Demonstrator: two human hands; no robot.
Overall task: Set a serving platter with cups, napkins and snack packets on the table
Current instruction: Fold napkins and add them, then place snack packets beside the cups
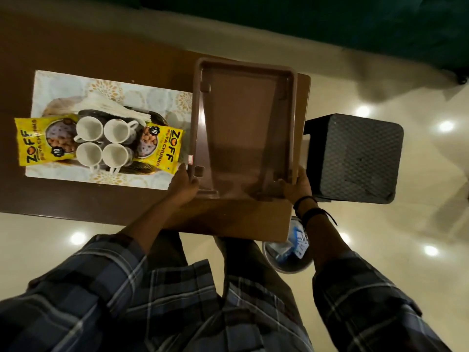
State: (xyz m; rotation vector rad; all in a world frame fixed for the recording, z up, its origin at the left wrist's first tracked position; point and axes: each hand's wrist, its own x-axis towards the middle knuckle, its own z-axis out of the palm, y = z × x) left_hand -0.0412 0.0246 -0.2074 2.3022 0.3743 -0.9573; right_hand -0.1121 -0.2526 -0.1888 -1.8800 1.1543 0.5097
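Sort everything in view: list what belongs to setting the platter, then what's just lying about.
Job in hand: platter, four cups, napkins, two snack packets, placemat, table, and the empty brown tray held at its near end, probably the carrier.

Lying about: black stool beside the table, bin on the floor.

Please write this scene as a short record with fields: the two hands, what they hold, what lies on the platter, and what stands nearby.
left hand: grips the near left corner of the brown tray
right hand: grips the near right corner of the same tray
brown tray: empty, at the right end of the table
platter: dark, on a patterned placemat
on platter: four white cups, napkins behind them, a yellow snack packet at each side
nearby: dark stool right of the table
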